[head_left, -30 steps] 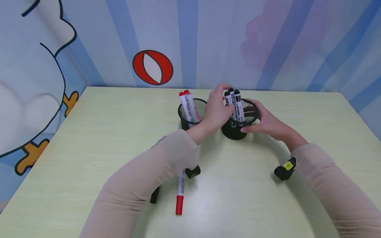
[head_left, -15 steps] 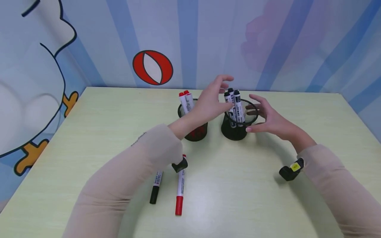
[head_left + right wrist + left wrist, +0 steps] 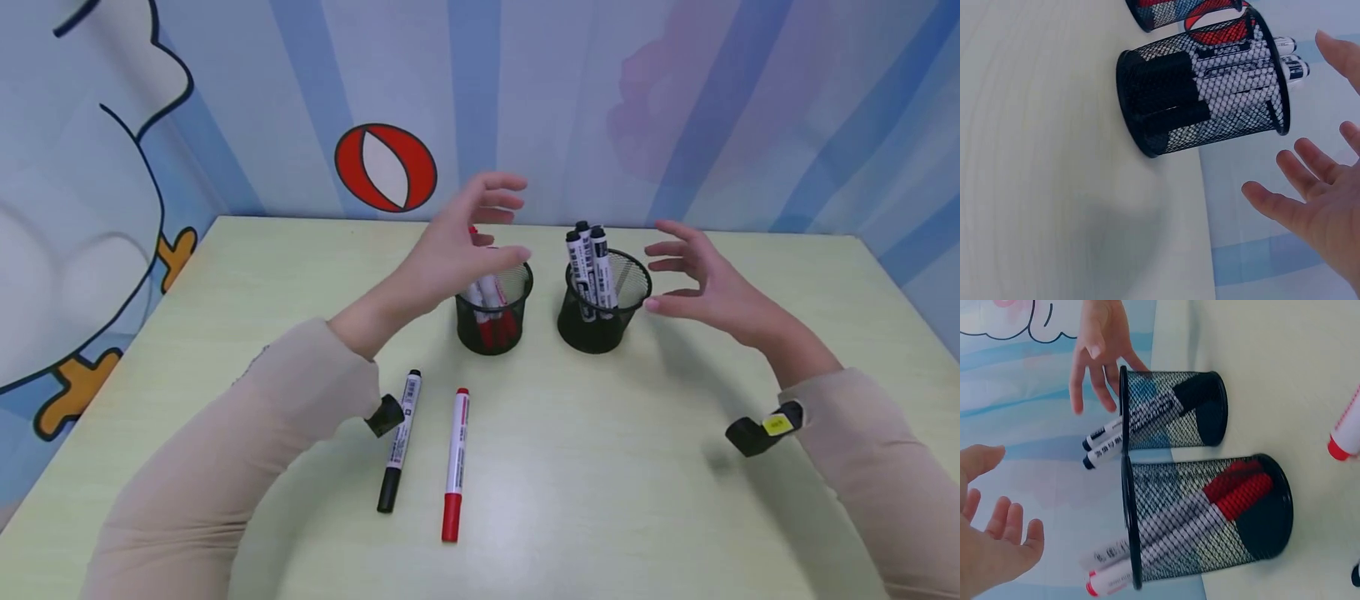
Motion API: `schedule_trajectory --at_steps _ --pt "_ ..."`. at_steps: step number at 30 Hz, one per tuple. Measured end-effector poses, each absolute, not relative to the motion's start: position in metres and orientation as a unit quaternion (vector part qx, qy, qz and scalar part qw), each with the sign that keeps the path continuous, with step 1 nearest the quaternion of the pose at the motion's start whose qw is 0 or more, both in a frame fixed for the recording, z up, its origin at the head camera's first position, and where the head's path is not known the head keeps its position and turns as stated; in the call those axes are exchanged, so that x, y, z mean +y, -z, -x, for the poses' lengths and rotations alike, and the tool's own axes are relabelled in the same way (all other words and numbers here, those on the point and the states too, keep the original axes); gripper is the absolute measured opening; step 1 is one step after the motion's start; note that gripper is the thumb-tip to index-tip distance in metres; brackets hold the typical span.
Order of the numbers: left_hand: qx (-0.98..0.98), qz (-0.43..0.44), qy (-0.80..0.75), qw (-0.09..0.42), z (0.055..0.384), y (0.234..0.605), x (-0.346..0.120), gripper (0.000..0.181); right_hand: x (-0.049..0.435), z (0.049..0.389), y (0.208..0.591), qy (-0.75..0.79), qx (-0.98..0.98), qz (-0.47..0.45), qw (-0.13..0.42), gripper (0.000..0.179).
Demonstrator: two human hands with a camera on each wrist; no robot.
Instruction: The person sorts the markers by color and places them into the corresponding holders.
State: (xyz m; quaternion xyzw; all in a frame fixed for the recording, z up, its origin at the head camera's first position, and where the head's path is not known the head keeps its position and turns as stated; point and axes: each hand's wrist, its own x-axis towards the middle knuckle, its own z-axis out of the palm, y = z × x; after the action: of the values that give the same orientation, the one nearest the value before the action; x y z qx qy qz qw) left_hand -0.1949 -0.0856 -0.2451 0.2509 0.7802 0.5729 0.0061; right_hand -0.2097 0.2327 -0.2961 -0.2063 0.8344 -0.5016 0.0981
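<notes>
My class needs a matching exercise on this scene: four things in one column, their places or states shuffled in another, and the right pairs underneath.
Column one
1. left cup
2. right cup
3. loose black marker
4. right hand

Column two
A. holding nothing, to the right of both cups
B. contains red markers
C. lying on the table, left of the loose red marker
D. contains black markers

Pairs: 1-B, 2-D, 3-C, 4-A
</notes>
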Motion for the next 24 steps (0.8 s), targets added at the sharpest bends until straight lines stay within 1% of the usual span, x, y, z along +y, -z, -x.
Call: schedule_trajectory --at_steps 3,8,12,15,18,24 --pt "0.776 -0.242 -0.582 -0.022 0.195 0.246 -0.097 0.057 0.233 0.207 0.292 0.502 0.837 0.205 0.069 0.081" --pt "0.776 -0.217 -0.587 -0.081 0.198 0.251 -0.112 0.056 0.231 0.201 0.288 0.487 0.854 0.182 0.0 0.069" --pt "0.773 -0.197 -0.595 -0.103 0.2 0.257 -0.124 0.06 0.226 0.196 0.285 0.506 0.845 0.171 -0.038 0.059" --pt "0.778 -0.191 -0.592 -0.094 0.202 0.262 -0.133 0.064 0.222 0.19 0.282 0.534 0.824 0.179 -0.059 0.053" --pt "0.788 -0.188 -0.583 -0.066 0.206 0.266 -0.142 0.07 0.218 0.185 0.279 0.554 0.806 0.195 -0.074 0.048" --pt "0.789 -0.171 -0.59 -0.004 0.212 0.28 -0.156 0.078 0.21 0.174 0.275 0.563 0.793 0.222 -0.07 0.046"
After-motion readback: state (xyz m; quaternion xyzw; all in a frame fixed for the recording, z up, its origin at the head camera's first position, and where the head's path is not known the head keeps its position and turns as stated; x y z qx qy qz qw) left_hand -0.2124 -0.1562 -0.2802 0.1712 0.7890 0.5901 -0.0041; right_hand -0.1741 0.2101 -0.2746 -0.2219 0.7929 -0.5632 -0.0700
